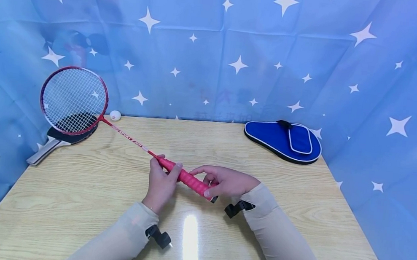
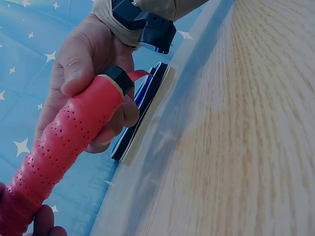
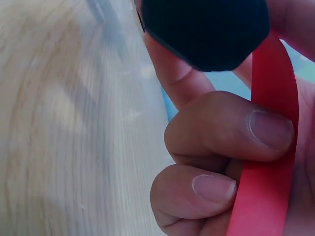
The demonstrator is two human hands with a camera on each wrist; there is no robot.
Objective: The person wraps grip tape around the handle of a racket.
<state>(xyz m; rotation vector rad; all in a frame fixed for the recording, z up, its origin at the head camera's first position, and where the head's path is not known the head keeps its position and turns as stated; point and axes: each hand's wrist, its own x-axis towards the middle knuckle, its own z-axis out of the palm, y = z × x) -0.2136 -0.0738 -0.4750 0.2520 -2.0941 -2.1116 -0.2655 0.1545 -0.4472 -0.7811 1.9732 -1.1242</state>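
A red and white badminton racket (image 1: pixel 129 138) slants across the middle, its strung head up at the left and its handle toward me. The handle wears a pink-red perforated grip wrap (image 2: pixel 64 142). My left hand (image 1: pixel 161 184) grips it near the shaft, thumb on one side and fingers on the other. At the butt end, my right hand (image 1: pixel 231 182) holds the handle between thumb and fingers. A loose red tape strip (image 3: pixel 268 182) runs from beside the black butt cap (image 3: pixel 206 29) between my right hand's curled fingers and palm. The strip's far end is hidden.
A black table tennis bat (image 1: pixel 50 149) lies at the left edge, partly behind the racket head. Near it sits a white ball (image 1: pixel 115 115). A blue bat case (image 1: pixel 274 135) lies at the back right of the wooden table (image 1: pixel 50 215). Blue starry curtains hang behind.
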